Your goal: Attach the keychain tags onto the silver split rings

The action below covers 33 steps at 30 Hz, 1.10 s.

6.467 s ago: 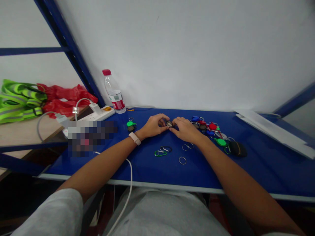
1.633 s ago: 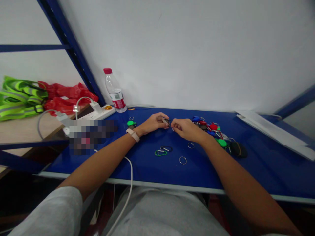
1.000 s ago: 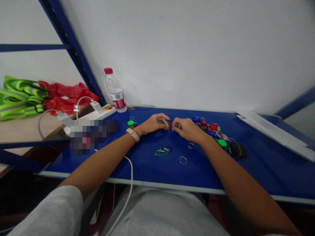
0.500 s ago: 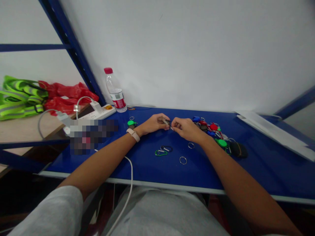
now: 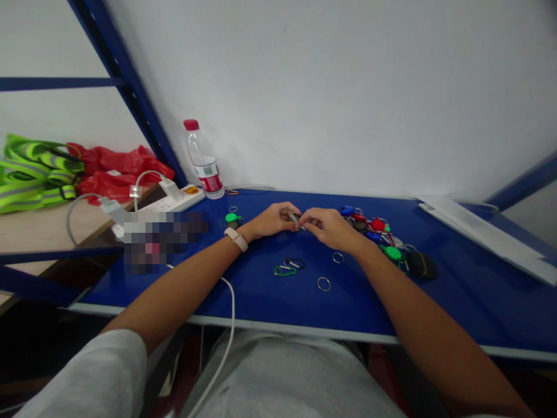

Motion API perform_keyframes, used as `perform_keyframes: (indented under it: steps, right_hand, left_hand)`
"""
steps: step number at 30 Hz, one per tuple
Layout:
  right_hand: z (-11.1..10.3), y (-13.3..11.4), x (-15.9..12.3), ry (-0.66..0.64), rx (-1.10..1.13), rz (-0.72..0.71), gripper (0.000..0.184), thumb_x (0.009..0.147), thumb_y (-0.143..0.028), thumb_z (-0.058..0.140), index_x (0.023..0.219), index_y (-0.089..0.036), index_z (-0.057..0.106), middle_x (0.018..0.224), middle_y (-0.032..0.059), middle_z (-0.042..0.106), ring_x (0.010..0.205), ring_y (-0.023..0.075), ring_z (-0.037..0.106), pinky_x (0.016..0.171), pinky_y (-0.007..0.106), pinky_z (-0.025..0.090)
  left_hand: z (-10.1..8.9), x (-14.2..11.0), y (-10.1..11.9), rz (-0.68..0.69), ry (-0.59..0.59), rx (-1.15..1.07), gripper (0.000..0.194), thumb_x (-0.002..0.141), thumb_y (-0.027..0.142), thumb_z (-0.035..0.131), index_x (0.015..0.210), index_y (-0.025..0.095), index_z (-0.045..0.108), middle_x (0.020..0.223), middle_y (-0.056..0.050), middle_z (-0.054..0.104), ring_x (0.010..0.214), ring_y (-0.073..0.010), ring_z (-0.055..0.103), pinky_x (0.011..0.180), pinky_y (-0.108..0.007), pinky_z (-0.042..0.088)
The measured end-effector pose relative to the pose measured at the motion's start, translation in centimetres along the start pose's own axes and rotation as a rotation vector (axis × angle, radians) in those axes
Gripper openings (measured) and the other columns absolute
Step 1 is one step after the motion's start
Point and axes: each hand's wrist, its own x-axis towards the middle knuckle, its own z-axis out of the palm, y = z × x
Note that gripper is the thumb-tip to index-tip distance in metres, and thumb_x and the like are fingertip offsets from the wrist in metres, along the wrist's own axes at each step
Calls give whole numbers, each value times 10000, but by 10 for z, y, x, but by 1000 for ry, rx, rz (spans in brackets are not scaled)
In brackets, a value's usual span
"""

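Observation:
Above the middle of the blue table [image 5: 261,290], my left hand [image 5: 275,219] is closed around a small dark badge reel [image 5: 295,217], mostly covered by the fingers. My right hand [image 5: 324,225] meets it from the right, thumb and forefinger pinching a small shiny metal piece [image 5: 303,228] at the reel's edge; its exact shape is too small to tell. Closer to me lie a green carabiner [image 5: 285,271], a black carabiner [image 5: 295,263] and two loose split rings, one ring [image 5: 324,284] nearer than the other ring [image 5: 338,258].
A pile of coloured badge reels [image 5: 369,226] lies beyond my right forearm, beside a dark pouch [image 5: 421,265]. At left are a green reel [image 5: 231,218], a water bottle [image 5: 208,171] and a power strip [image 5: 172,203]. A white cable [image 5: 232,302] hangs over the front edge.
My right hand has shifted slightly left, its fingertips now closer against the reel in my left hand. The things on the table have not moved.

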Motion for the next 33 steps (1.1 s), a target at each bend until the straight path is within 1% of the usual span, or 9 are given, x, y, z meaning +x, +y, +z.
perform_keyframes:
  steps: [3, 9, 13, 16, 21, 28, 33]
  right_hand:
    - [1, 0, 0, 7, 2, 4, 113, 887, -130, 603, 934, -167, 698, 791, 24, 682, 685, 119, 582, 702, 259, 425]
    - [6, 2, 0, 26, 9, 23, 65, 889, -155, 603, 924, -168, 655, 753, 19, 681, 660, 127, 595, 667, 256, 429]
    - [11, 3, 1, 24, 26, 19, 45, 892, -170, 617, 930, -178, 640, 797, 20, 716, 680, 126, 634, 678, 248, 457]
    - [14, 3, 1, 28, 24, 8, 55, 888, -148, 606, 927, -179, 630, 820, 20, 729, 691, 120, 648, 689, 240, 467]
    - [14, 1, -1, 35, -23, -32, 102, 871, -115, 582, 938, -175, 629, 796, 20, 703, 670, 116, 609, 672, 236, 441]
    - [14, 1, -1, 49, -96, -63, 59, 893, -175, 552, 937, -180, 592, 802, 33, 666, 684, 132, 572, 674, 253, 411]
    - [12, 2, -1, 98, -136, -50, 48, 902, -196, 529, 932, -188, 567, 836, 43, 658, 696, 139, 563, 686, 264, 405]
  left_hand:
    - [1, -1, 2, 0, -2, 11, 495, 632, 245, 918, 996, 103, 615, 837, -16, 735, 748, -99, 686, 784, -280, 531]
    - [1, 0, 2, 6, -4, 31, 499, 631, 271, 920, 986, 105, 611, 849, -14, 727, 759, -103, 689, 786, -285, 533]
    - [1, 1, -2, 14, 2, 50, 495, 636, 280, 920, 982, 106, 612, 824, -1, 715, 740, -90, 669, 769, -265, 519]
    - [0, 2, -4, 16, 6, 57, 498, 637, 282, 919, 985, 110, 607, 807, 5, 708, 730, -88, 662, 765, -264, 516]
    - [-1, 2, -5, 16, 4, 62, 484, 656, 278, 903, 996, 114, 602, 817, 0, 711, 740, -90, 665, 773, -266, 517]
    - [1, 1, 0, 25, -12, 98, 422, 688, 269, 874, 975, 118, 604, 799, 7, 700, 723, -89, 656, 746, -261, 514]
    - [3, -3, 7, 34, -49, 150, 330, 719, 205, 829, 962, 114, 625, 781, 6, 692, 704, -90, 647, 720, -253, 507]
